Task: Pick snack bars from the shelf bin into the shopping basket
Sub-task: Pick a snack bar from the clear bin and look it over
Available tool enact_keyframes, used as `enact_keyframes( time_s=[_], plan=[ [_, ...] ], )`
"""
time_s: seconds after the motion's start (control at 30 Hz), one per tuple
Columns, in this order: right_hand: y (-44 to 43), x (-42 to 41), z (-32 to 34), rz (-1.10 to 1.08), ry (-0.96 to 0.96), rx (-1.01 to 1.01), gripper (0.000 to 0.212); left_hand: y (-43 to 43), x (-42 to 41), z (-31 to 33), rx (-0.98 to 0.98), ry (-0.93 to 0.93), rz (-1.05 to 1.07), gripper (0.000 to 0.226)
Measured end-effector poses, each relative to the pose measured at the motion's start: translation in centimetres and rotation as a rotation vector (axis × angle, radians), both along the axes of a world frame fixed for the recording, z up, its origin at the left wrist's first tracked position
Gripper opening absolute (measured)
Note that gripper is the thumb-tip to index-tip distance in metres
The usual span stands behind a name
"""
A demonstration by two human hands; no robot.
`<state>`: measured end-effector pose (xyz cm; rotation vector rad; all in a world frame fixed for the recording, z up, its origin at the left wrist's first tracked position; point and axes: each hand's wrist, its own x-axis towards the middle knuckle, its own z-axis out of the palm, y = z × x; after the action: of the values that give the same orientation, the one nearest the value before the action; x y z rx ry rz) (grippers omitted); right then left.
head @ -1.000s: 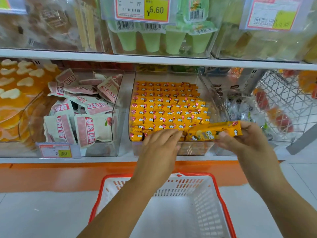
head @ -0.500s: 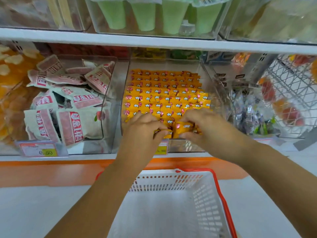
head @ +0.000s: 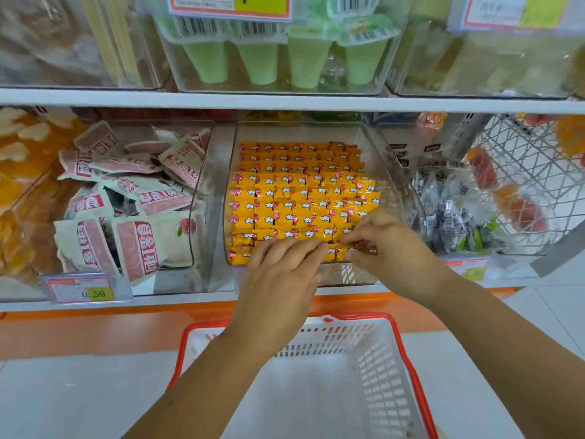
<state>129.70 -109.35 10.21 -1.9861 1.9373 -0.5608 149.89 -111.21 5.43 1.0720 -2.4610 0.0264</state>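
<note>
1. Head view: orange snack bars (head: 300, 198) lie in neat rows in a clear shelf bin (head: 384, 172) on the lower shelf, straight ahead of the person
2. The left hand (head: 281, 274) reaches over the bin's front edge, its fingers fairly straight and lying flat on the nearest row of bars, curled round nothing
3. The right hand (head: 392, 248) is just beside it to the right, with fingers bent and pinching the end of a front bar (head: 364, 248) that is at the level of the rows
4. The shopping basket (head: 361, 316), white with a red rim, sits below both forearms in front of the shelf, and no bars show in the part of it that is visible
5. Pink-and-white packets (head: 142, 198) fill the bin to the left, dark wrapped sweets (head: 449, 213) the one to the right, and green cups (head: 259, 61) stand on the shelf above
</note>
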Motion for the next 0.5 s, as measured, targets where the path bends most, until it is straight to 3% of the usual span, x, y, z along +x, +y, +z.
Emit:
enact_keyframes(
  time_s=[0.17,0.33,0.43,0.5],
  plan=[
    [0.0,1.0,-1.1,0.008,0.169,-0.247,0.007,0.1,-0.2,0.1,0.047,-0.087,0.031,0.048],
    [1.4,1.0,0.2,-0.174,-0.235,-0.33,0.009,0.4,-0.4,0.8,0.163,-0.076,0.048,0.049],
    [4.3,2.1,2.0,-0.225,-0.371,-0.515,0.013,1.4,-0.7,2.7,0.348,0.206,0.064,0.05],
    [6.8,2.9,3.2,-0.26,-0.571,-0.596,0.017,2.9,-0.7,4.6,0.541,0.439,0.11,0.045]
  ],
)
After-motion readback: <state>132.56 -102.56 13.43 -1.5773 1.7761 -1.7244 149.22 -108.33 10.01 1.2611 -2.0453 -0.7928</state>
